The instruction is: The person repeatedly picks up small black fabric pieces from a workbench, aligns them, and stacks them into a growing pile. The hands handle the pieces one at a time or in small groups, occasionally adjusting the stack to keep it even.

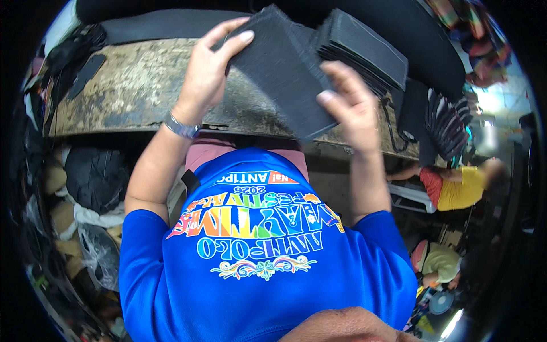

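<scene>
A stack of thin black rectangular panels (285, 77) is held tilted above the worn wooden table (142, 74). My left hand (208, 68), with a metal-band watch on its wrist, grips the upper left edge, the thumb lying on top. Along the opposite edge, my right hand (356, 108) has its thumb and fingers at the side of the stack; they are slightly blurred. Just beyond my right hand, a thicker pile of similar black panels (370, 43) rests toward the back of the table. The undersides of the held panels are hidden.
Fanned black pieces (447, 122) lie at the right end, near a dark cord (393, 122). A flat black piece (86, 75) is at the table's left. Black and clear plastic bags (97, 179) sit below left. Two people, one in a yellow shirt (461, 188), are at the right.
</scene>
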Motion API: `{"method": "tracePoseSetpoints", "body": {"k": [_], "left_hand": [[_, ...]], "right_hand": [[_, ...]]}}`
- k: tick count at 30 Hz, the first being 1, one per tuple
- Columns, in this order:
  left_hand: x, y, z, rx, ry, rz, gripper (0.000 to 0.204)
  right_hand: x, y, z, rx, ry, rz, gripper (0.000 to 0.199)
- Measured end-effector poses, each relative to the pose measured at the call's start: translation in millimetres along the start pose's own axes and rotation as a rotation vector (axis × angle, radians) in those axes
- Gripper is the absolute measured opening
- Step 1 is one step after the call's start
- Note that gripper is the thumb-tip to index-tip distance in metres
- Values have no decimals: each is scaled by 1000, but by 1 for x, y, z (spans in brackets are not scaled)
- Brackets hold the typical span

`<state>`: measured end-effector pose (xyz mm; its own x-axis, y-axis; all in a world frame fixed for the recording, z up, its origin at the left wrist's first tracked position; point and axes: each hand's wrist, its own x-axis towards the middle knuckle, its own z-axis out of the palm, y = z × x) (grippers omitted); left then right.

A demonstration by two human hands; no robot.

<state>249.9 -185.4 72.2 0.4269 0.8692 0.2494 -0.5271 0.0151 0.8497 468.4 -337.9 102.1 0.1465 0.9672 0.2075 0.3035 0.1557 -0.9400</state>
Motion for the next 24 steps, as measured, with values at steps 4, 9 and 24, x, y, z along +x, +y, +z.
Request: {"method": "tracePoseSetpoints", "body": {"k": [4,9,24], "left_hand": [[69,16,40,244,-218,81,42],[118,-16,87,601,-175,155,43],[116,-61,105,672,-201,75,83]], "right_hand": [[44,-36,-108,123,201,-119,39],[101,-13,-196,6,254,-32,42],[96,63,-195,-56,345,26,41]]}}
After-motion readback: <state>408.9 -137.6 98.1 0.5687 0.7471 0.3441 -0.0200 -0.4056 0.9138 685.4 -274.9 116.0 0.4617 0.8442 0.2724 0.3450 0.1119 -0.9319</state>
